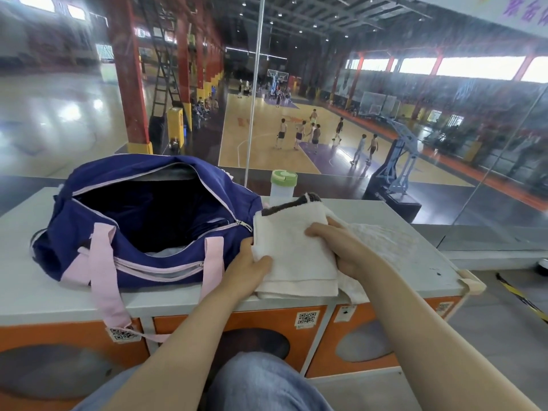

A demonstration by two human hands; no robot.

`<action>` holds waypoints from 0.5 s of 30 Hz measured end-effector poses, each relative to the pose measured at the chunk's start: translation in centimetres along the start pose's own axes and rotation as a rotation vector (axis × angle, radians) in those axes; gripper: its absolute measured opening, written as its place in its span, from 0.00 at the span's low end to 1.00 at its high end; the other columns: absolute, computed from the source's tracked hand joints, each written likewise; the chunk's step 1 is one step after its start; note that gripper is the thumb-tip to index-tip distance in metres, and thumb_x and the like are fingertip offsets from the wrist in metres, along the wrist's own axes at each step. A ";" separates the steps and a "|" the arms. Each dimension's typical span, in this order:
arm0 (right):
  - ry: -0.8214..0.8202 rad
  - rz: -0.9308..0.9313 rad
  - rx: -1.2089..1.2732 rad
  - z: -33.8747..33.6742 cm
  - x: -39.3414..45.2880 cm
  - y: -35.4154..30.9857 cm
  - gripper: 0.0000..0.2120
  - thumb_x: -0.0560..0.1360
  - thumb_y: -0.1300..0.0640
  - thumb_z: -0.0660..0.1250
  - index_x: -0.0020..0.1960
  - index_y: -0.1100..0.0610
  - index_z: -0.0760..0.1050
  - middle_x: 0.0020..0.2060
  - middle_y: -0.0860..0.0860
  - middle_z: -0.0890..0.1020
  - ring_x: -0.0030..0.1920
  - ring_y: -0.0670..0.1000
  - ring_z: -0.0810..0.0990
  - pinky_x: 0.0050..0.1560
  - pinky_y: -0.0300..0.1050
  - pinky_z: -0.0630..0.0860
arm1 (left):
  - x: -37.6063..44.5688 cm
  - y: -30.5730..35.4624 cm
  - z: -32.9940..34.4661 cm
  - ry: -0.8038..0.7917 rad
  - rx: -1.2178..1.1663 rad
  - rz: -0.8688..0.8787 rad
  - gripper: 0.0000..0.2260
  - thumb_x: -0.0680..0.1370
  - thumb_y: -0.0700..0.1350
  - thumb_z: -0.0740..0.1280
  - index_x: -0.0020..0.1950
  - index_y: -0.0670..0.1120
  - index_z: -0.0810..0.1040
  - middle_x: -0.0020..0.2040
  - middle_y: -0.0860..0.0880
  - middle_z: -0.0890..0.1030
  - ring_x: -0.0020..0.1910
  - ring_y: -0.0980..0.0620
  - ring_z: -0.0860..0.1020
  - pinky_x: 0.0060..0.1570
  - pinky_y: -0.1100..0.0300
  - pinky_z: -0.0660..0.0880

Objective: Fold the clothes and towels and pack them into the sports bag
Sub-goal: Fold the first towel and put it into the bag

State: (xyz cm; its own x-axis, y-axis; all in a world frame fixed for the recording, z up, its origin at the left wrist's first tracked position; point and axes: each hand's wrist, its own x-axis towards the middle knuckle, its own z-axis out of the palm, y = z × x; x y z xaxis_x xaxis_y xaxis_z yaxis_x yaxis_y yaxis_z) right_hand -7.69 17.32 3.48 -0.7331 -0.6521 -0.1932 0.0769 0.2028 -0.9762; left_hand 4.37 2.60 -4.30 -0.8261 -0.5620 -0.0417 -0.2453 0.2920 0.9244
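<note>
Partly done, by my reading. Going left to right along the bench (38,304):

Bag (124,232): sits on the left half of the bench, main zip fully open, mouth facing up. The interior is dark; some dark fabric seems to lie inside and something pale shows at the near lip, but I cannot tell what either is. One pink strap hangs over the front edge.

Left hand (247,269): just beside the bag's right end, thumb on top of the towel's near-left corner, fingers tucked under it. A pinch grip on the towel.

Towel (292,247): white with a dark band at the far end, folded into a compact rectangle, lying near the front edge just right of the bag. Fold looks complete.

Right hand (341,247): fingers fairly straight, curled slightly over the towel's right edge, palm down. Whether it holds or only presses, I cannot tell for sure; it looks like a hold.

Under and to the right of it lies a second white cloth (391,244), spread flat toward the right end, not yet folded.

Bottle (283,185): stands at the back edge, behind the towel.

Remaining, as judged: lift the towel into the bag, then fold and pack the cloth.
</note>
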 end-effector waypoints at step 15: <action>-0.214 -0.063 0.242 7.0 -0.6 -7.6 0.11 0.76 0.63 0.62 0.54 0.60 0.80 0.48 0.58 0.85 0.47 0.57 0.84 0.57 0.55 0.78 | -3.1 2.4 -10.2 0.008 -0.970 -0.079 0.22 0.77 0.64 0.62 0.63 0.52 0.79 0.57 0.47 0.83 0.57 0.45 0.81 0.60 0.45 0.75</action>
State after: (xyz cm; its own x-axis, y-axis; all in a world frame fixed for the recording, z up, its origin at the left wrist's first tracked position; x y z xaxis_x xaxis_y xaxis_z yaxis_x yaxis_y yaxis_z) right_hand -3.11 11.05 10.31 -0.5845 -0.8020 -0.1235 0.2132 -0.0050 -0.9770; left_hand 11.51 -2.86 1.95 -0.8208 -0.5588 -0.1181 0.2275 -0.5096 0.8298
